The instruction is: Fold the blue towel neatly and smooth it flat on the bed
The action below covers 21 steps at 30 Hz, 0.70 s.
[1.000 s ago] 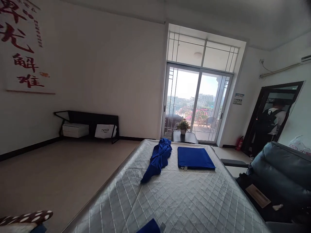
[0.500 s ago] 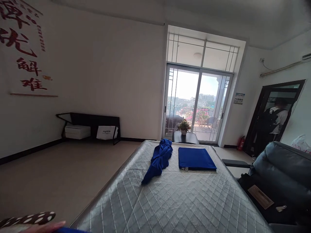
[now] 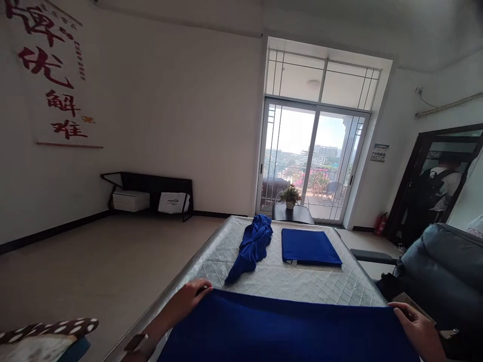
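Observation:
A blue cloth [image 3: 287, 329] is stretched between my two hands over the near part of the padded table. My left hand [image 3: 194, 294] pinches its far left corner, and a dark-faced watch [image 3: 135, 343] is on that wrist. At the opposite corner, my right hand [image 3: 413, 322] grips the cloth between thumb and fingers. The cloth's near part runs out of view. Farther up the quilted silver table cover [image 3: 317, 281] lies a crumpled blue cloth [image 3: 253, 246]. To its right rests a flat, folded blue cloth [image 3: 310, 246] with a small white tag.
A dark armchair [image 3: 445, 256] stands close along the right side. Beyond the table's far end are a black chair [image 3: 292, 213] with a potted plant [image 3: 290, 196]. Brown polka-dot fabric [image 3: 71, 328] shows at lower left. A person [image 3: 439, 186] stands by the doorway.
Both my hands have come into view, spreading the blue cloth across the near table. Only a blue edge and part of a hand showed at lower left before. The view has turned slightly left.

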Motion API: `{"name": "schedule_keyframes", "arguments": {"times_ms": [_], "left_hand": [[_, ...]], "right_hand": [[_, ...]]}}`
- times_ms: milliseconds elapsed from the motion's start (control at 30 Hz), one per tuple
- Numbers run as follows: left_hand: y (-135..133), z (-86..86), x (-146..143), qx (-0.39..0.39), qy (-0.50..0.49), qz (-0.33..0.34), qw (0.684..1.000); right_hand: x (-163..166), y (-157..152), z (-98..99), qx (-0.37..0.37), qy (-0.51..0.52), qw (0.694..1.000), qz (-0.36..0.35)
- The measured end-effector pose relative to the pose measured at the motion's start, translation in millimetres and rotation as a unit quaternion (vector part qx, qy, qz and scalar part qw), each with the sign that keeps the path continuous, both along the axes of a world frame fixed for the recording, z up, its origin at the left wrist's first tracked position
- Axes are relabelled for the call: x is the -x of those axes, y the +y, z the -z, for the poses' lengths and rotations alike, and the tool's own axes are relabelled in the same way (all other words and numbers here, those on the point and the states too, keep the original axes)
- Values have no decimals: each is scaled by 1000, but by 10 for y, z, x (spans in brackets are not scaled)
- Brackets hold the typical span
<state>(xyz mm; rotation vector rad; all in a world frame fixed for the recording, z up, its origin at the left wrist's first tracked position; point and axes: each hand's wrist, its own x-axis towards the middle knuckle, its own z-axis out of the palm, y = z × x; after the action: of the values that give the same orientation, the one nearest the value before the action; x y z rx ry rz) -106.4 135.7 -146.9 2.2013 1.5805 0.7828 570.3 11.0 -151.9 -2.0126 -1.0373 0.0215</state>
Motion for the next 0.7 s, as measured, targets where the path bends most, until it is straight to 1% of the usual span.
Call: {"name": "schedule_keyframes", "arguments": {"times_ms": [100, 133, 200, 267, 367, 467, 567, 700], "left_hand": [[242, 269, -39, -7, 44, -19, 999], [305, 342, -48, -12, 53, -31, 998], [413, 463, -64, -18, 59, -50, 997], [508, 562, -79, -26, 63, -58, 996], [640, 695, -90, -52, 73, -55, 994], [742, 801, -87, -71, 79, -49, 993], [801, 870, -74, -87, 90, -51, 991], [846, 919, -29, -111, 111, -53, 986]], "right_hand": [[70, 446, 360, 24, 60, 994, -89], [89, 570, 485, 19, 68, 992, -102], [107, 783, 694, 5, 68, 992, -105], [96, 957, 832, -2, 57, 994, -92], [39, 1155, 932, 10, 46, 997, -67], [-12, 1273, 992, 29, 41, 997, -64], [9, 1305, 1064, 44, 24, 997, -62], [144, 1254, 1141, 27, -74, 994, -74]]}}
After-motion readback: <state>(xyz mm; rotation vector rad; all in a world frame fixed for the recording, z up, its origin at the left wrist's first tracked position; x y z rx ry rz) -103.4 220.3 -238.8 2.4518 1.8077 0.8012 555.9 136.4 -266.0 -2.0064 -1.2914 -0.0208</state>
